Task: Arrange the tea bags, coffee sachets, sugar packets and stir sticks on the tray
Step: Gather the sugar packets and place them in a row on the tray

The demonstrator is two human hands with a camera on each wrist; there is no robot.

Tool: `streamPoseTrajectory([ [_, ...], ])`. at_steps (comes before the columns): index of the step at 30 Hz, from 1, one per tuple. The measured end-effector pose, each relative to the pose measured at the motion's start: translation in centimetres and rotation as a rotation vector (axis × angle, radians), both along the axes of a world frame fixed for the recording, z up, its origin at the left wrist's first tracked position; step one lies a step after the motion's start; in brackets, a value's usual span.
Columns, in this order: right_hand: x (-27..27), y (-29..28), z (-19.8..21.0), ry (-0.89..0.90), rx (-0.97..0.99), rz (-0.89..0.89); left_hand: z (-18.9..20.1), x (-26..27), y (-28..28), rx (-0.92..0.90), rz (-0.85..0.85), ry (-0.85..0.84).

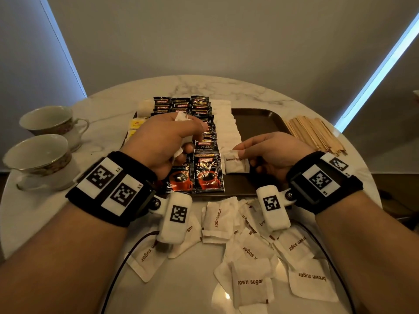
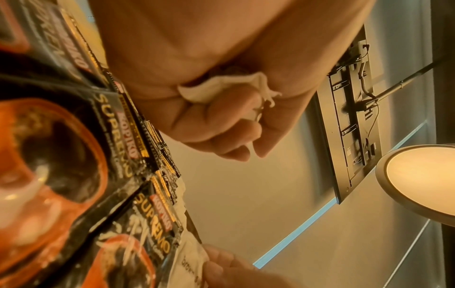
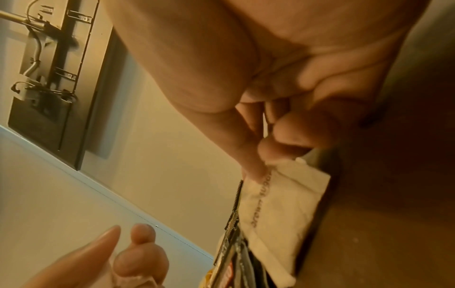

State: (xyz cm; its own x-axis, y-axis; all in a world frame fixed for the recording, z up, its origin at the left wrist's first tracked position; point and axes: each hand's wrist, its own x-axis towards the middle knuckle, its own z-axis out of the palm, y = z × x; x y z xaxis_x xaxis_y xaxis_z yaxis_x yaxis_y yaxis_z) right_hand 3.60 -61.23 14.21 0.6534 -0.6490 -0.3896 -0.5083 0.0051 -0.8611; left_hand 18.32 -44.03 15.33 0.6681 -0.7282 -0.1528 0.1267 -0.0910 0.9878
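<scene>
Brown sugar packets [image 1: 251, 257] of white soft paper, flat and square with brown printed words, lie scattered on the near part of the round white marble worktop [image 1: 260, 91], some overlapping. One more white brown sugar packet [image 1: 235, 164] lies on the dark brown rectangular tray [image 1: 256, 118], just beside the glossy black and red coffee sachets [image 1: 199, 155]. The right hand [image 1: 272, 155] holds this packet: in the right wrist view the thumb and one fingertip pinch its upper edge, so the grip is narrow and closed on the paper. The left hand [image 1: 165, 141] hangs above the sachets with the fingers curled around a crumpled bunch of white paper packets [image 2: 221, 87]; the left wrist view shows the wrinkled paper squeezed between palm and fingers.

The coffee sachets lie in overlapping rows like roof tiles along the tray, their foil shiny and creased. A row of plain white packets [image 1: 226, 128] runs just to the right of them. Small yellow tea bags [image 1: 136, 123] show at the left edge of the tray, partly hidden by the left hand. Thin flat wooden stir sticks [image 1: 315, 134] lie in a loose pile on the worktop beside the right side of the tray. Two pale porcelain teacups [image 1: 45, 141] with patterned rims stand at the left of the worktop.
</scene>
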Motion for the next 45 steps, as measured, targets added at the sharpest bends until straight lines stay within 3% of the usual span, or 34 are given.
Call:
streamPoseTrajectory([
  [8, -0.1, 0.1, 0.1, -0.218, -0.038, -0.042, 0.0, 0.0, 0.0, 0.000, 0.003, 0.011],
  [14, 0.8, 1.7, 0.6, -0.150, 0.149, 0.094, -0.1, -0.1, -0.1, -0.006, 0.008, 0.069],
  [19, 0.6, 0.6, 0.4, -0.356, 0.081, -0.233, 0.0, -0.1, -0.1, 0.003, 0.018, 0.090],
  [22, 0.4, 0.2, 0.0, -0.409, 0.120, -0.311, 0.1, -0.2, -0.1, 0.005, 0.015, 0.085],
  [32, 1.5, 2.1, -0.6, -0.520, 0.282, -0.186, 0.3, -0.6, 0.1, 0.023, 0.024, 0.123],
  [37, 2.0, 0.9, -0.8, -0.499, 0.222, -0.247, 0.5, -0.8, 0.1, 0.014, 0.014, 0.151],
  [42, 2.2, 0.2, -0.4, -0.479, 0.272, -0.182, 0.8, -1.1, 0.2, -0.027, 0.017, 0.193],
  [45, 2.9, -0.6, 0.7, -0.478, 0.178, -0.186, 0.8, -1.2, 0.0, -0.049, 0.034, 0.242],
])
